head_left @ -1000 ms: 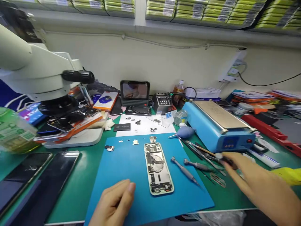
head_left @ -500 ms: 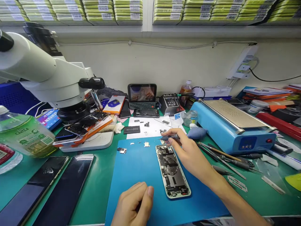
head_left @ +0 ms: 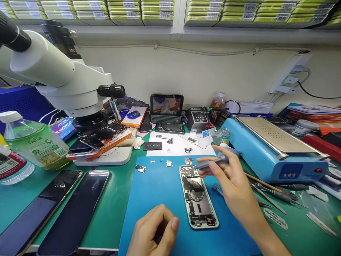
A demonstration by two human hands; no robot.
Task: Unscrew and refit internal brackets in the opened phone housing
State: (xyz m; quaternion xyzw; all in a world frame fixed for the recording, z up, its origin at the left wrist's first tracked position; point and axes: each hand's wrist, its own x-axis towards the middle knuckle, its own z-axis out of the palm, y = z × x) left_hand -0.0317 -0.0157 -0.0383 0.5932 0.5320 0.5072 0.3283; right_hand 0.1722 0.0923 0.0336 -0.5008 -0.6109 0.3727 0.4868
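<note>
My right hand (head_left: 231, 185) is raised over the upper right of an opened phone (head_left: 199, 197). Its thumb and fingers grip a grey-blue screwdriver (head_left: 213, 163), held nearly level with its front end over the phone's top edge; the tip is not clear. The phone lies on a blue mat (head_left: 154, 192), its inside parts showing. A second slim tool (head_left: 217, 189) lies beside the phone, partly behind my right hand. My left hand (head_left: 154, 231) rests loosely curled at the mat's front, left of the phone, with nothing visible in it.
Small phone parts, including a metal piece (head_left: 168, 163), lie along the mat's back edge. Behind are white paper (head_left: 176, 149) and a black battery (head_left: 152, 146). A microscope (head_left: 66, 81) stands left; a blue heating plate machine (head_left: 282, 156) and several hand tools (head_left: 279, 192) are right.
My right hand has drawn back from the small parts behind the phone, and the screwdriver in it sits at a different angle. My left hand stays curled. The view has shifted slightly left.
</note>
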